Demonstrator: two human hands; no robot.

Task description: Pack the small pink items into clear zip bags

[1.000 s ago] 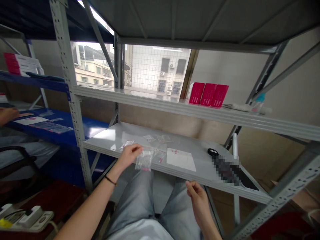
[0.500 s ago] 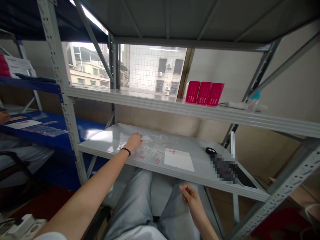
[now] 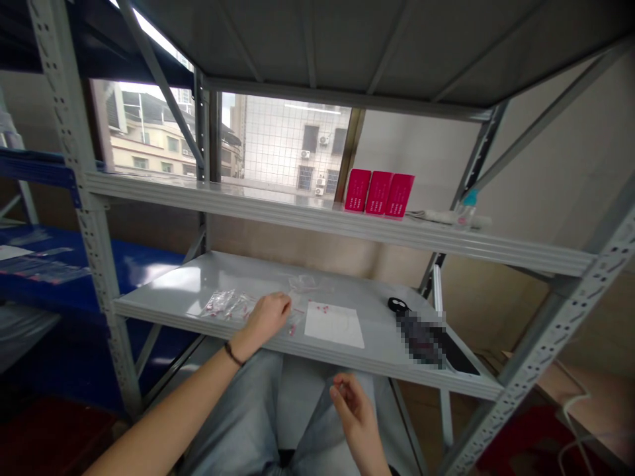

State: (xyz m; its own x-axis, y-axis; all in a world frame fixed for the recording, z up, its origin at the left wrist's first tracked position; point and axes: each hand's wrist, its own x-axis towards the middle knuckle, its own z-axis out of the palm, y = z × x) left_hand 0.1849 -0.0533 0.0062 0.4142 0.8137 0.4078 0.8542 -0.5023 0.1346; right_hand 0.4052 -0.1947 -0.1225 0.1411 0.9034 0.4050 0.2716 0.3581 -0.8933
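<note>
My left hand [image 3: 270,314], with a dark band at its wrist, is over the front part of the grey table [image 3: 377,330]. Its fingers are curled together, and whatever they may hold is hidden. Small clear plastic bags [image 3: 225,304] with pinkish-red marks lie to its left. Another clear bag [image 3: 296,324] is partly visible just right of the fingers. A white sheet of paper [image 3: 335,327] with small red pieces [image 3: 322,309] near its top edge lies further right. Above my right thigh, below the table's front edge, my right hand [image 3: 354,413] is loosely curled, thumb apart from the fingers, with nothing visible in it.
More clear plastic [image 3: 303,283] lies toward the back. A round black object [image 3: 397,305] and a blurred-out dark item [image 3: 421,340] are at the right. The shelf above [image 3: 278,208] bears three magenta boxes [image 3: 380,193] and a blue-capped bottle [image 3: 465,211]. A blue table [image 3: 133,264] stands left.
My left hand has moved back toward me, down from the bags further in. My right hand stays over my thigh, its fingers a little looser. The camera view has shifted right.
</note>
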